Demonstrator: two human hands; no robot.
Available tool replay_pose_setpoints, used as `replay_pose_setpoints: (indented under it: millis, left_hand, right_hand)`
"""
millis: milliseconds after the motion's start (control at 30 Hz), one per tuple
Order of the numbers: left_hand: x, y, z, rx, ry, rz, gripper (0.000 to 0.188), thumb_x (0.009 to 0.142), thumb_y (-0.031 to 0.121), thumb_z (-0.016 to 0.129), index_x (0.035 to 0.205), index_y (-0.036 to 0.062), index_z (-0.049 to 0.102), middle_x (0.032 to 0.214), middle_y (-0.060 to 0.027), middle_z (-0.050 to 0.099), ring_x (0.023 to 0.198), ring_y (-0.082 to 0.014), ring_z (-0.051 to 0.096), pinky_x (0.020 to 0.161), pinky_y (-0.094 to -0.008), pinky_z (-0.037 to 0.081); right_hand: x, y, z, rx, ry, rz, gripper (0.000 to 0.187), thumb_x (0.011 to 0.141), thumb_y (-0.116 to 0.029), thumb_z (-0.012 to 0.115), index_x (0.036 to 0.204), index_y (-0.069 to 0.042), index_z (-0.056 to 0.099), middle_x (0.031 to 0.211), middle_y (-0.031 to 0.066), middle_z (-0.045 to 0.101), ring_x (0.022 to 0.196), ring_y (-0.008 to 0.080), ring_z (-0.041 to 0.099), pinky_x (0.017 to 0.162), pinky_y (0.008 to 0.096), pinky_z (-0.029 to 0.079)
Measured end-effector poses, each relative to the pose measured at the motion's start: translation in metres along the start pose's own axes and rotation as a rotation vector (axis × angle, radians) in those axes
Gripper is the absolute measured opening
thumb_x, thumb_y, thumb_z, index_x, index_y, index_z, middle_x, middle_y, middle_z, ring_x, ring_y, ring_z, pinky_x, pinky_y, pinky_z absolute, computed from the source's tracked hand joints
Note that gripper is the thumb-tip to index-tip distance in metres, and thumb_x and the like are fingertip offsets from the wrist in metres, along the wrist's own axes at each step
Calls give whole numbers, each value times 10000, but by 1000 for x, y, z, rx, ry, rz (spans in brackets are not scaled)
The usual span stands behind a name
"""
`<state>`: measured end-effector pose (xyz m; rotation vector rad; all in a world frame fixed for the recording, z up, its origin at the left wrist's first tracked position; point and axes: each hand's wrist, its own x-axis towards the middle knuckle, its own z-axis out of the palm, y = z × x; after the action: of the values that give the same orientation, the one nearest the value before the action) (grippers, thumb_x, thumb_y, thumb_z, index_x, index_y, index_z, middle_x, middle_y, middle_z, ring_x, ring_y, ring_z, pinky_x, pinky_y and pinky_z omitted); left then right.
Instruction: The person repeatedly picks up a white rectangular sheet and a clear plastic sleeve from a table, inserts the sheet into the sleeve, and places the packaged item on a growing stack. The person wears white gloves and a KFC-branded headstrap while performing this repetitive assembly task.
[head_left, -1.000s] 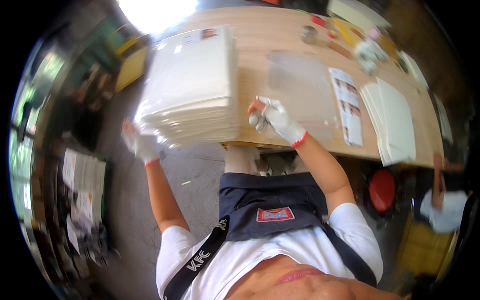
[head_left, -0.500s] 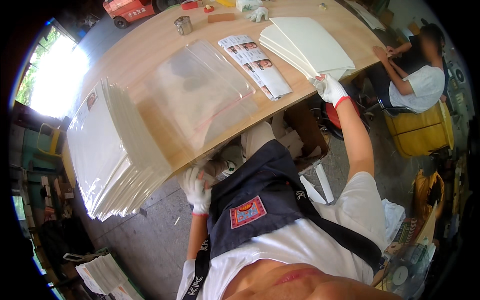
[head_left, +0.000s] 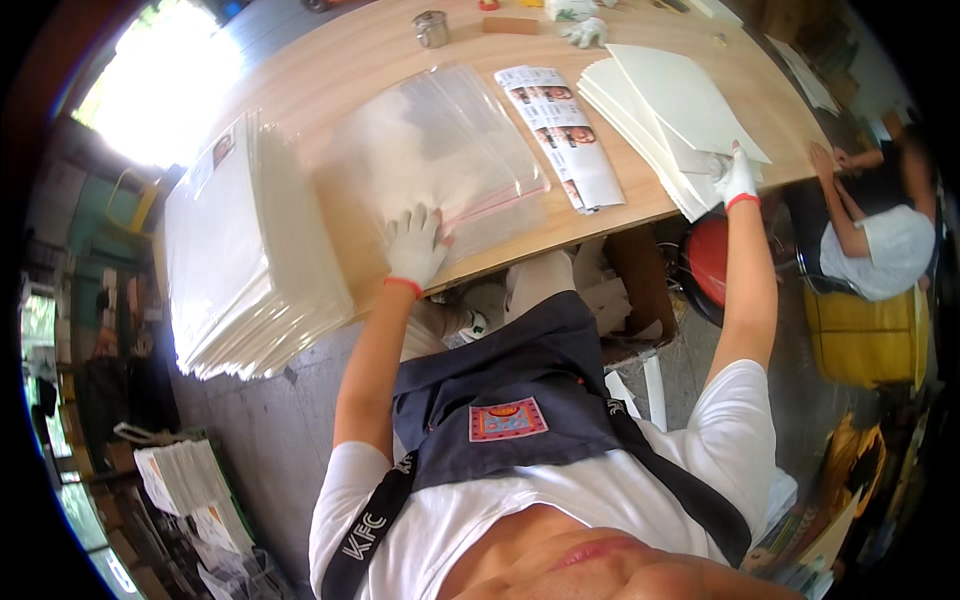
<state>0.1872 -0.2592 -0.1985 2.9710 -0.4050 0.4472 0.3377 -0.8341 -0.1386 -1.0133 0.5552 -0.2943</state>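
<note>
My left hand (head_left: 417, 245), in a white glove with a red cuff, lies with fingers spread on the near edge of a pile of clear plastic bags (head_left: 440, 150). My right hand (head_left: 735, 182), gloved alike, grips the near edge of a white sheet (head_left: 685, 100), its thumb on top. That sheet lies fanned out over a stack of similar white sheets (head_left: 625, 125); part of the grip is hidden beneath it. Between the bags and the sheets is a row of overlapping printed paper slips (head_left: 560, 140).
A tall stack of bagged white sheets (head_left: 215, 240) stands at the table's left edge. Farther back are a metal cup (head_left: 431, 30), a brown block (head_left: 510, 25) and a loose glove (head_left: 586, 33). Another person (head_left: 875, 230) sits at the right, near a red stool (head_left: 706, 258).
My left hand has come up from beside the table's front edge onto the plastic bags. The right hand stays at the sheets, with the top sheet drawn farther off the stack. The view has shifted.
</note>
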Motion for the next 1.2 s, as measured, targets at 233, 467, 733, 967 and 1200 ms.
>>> replay_pose_setpoints:
  millis: [233,467,733,967,1200]
  left_hand:
    - [16,4,-20,0,-145,-226,326,742,283,626,1031,141,570,1090,-77,557,1021,-292,524,857,-404,438]
    - [10,-21,-14,-161,-173,-288,208,765,91,554,967,137,561,1031,-64,574,960,-278,562,777,-403,478]
    - [-9,-23,-16,-500,-16,-360,381,722,-7,478,1063,137,564,1074,-92,569,961,-308,554,813,-390,460]
    - [-19,-25,-22,-179,13,-312,375,722,-30,475,1054,103,586,1131,-88,558,999,-272,556,819,-363,477]
    - [-14,-51,-25,-1019,35,-505,442,765,-74,413,1141,105,560,1160,-72,570,912,-232,586,846,-282,459]
  right_hand:
    - [-17,0,35,156,-192,3,167,838,-99,578,977,-38,508,790,86,579,563,179,554,470,240,461]
    - [-186,28,7,14,-363,79,315,881,-169,499,1136,14,505,1071,164,608,936,253,616,693,359,554]
    - [-275,59,-23,-56,-582,633,473,824,-173,495,1229,68,453,1136,188,584,1000,262,604,857,369,504]
    - [-281,112,-25,-49,-509,420,480,841,-122,500,1281,42,401,1183,162,562,1036,261,593,872,359,497]
    - [-295,144,-21,94,-529,524,442,871,-121,500,1271,44,410,1208,171,546,1091,274,564,907,382,479]
